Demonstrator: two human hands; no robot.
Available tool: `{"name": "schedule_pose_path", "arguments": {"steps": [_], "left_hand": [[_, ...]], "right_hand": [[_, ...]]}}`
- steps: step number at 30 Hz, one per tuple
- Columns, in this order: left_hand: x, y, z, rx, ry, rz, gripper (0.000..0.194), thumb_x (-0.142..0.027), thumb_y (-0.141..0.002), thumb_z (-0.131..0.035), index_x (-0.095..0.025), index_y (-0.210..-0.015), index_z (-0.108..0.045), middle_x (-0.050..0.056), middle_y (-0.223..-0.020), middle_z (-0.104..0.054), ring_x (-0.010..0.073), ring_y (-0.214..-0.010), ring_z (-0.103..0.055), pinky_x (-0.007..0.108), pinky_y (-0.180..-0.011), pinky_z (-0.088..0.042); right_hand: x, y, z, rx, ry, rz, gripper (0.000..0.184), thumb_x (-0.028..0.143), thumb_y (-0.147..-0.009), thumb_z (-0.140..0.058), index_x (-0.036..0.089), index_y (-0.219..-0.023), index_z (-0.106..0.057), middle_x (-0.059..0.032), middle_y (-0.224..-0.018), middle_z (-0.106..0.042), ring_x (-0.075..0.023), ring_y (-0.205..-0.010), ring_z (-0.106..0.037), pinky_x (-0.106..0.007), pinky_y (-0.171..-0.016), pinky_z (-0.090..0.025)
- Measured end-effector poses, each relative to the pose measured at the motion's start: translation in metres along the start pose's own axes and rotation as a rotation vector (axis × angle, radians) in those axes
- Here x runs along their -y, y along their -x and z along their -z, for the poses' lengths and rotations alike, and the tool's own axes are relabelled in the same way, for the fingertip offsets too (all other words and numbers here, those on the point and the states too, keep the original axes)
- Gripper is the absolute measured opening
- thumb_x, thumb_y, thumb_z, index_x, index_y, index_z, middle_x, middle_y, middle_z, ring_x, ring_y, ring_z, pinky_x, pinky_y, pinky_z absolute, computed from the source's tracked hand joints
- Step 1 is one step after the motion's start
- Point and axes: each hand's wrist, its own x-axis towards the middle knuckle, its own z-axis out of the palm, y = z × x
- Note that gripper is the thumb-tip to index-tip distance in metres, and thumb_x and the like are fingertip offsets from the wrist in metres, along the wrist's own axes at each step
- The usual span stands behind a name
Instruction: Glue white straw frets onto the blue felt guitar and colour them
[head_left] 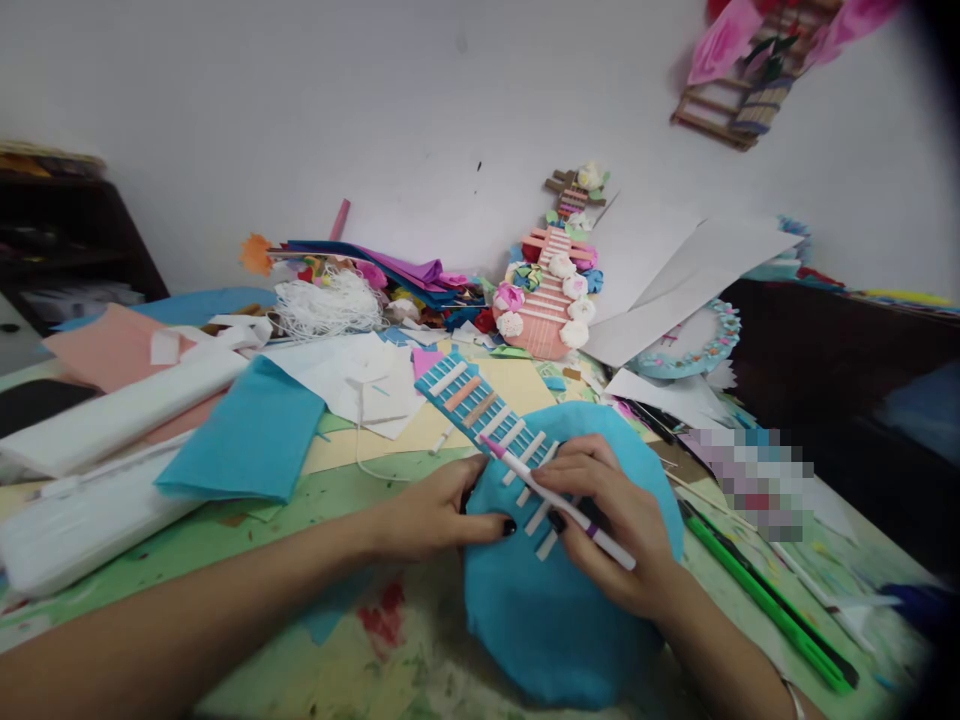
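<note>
Right hand (615, 530) is wrapped around a white pen (559, 503), tip on the blue strip with white slats (491, 420). Left hand (435, 515) lies flat, fingers pressing the blue felt round (547, 620) on the tabletop (247, 530).

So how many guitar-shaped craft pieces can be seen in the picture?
2. A pink guitar-shaped craft with paper flowers leans against the wall behind the table. A round blue felt guitar body with a striped neck lies under the left hand and right hand. Clutter may hide more.
</note>
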Motion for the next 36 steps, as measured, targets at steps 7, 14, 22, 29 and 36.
{"name": "schedule_pose_path", "arguments": {"steps": [7,14,22,29,36], "left_hand": [[-0.0004,-0.0001,-0.0007,0.007,0.013,0.028,0.050,-0.035,-0.077,-0.067,-0.014,-0.121,-0.054,0.011,-0.125,-0.062,0.0309,-0.116,-0.057,0.047,-0.101,-0.047],[0.0007,0.0016,-0.0005,0.002,0.020,0.049,0.050,-0.038,-0.077,-0.067,-0.015,-0.120,-0.054,0.010,-0.123,-0.063,0.0318,-0.117,-0.056,0.047,-0.100,-0.048],[-0.0029,0.0014,0.0002,0.009,-0.019,0.050,0.049,-0.038,-0.078,-0.065,-0.013,-0.118,-0.054,0.011,-0.120,-0.063,0.0318,-0.115,-0.056,0.047,-0.101,-0.046],[-0.0006,0.0017,-0.0005,0.005,0.015,0.032,0.055,-0.038,-0.077,-0.066,-0.014,-0.124,-0.052,0.012,-0.127,-0.060,0.0316,-0.118,-0.055,0.045,-0.101,-0.046],[0.0016,0.0013,-0.0003,0.006,0.023,0.034,0.057,-0.039,-0.078,-0.067,-0.015,-0.127,-0.051,0.012,-0.131,-0.060,0.0318,-0.120,-0.055,0.044,-0.100,-0.047]], "right_hand": [[-0.0025,0.0004,-0.0004,-0.093,0.081,0.024,0.038,0.003,-0.082,-0.051,0.019,-0.116,-0.056,-0.0087,-0.096,-0.067,-0.0223,-0.089,-0.063,-0.043,-0.082,-0.049],[-0.0004,0.0007,-0.0022,-0.132,0.115,-0.001,0.036,0.004,-0.081,-0.052,0.021,-0.113,-0.057,-0.0087,-0.094,-0.069,-0.0231,-0.086,-0.064,-0.044,-0.079,-0.050],[0.0002,0.0019,-0.0013,-0.152,0.160,0.003,0.036,0.002,-0.081,-0.052,0.018,-0.112,-0.057,-0.0095,-0.096,-0.068,-0.0224,-0.087,-0.062,-0.042,-0.079,-0.048],[0.0001,0.0039,-0.0021,-0.158,0.201,-0.013,0.035,0.005,-0.082,-0.051,0.021,-0.112,-0.056,-0.0087,-0.094,-0.068,-0.0237,-0.086,-0.062,-0.044,-0.078,-0.049],[0.0019,0.0036,-0.0025,-0.129,0.242,0.003,0.037,0.004,-0.081,-0.051,0.021,-0.114,-0.055,-0.0095,-0.096,-0.068,-0.0246,-0.087,-0.062,-0.045,-0.077,-0.049]]}}
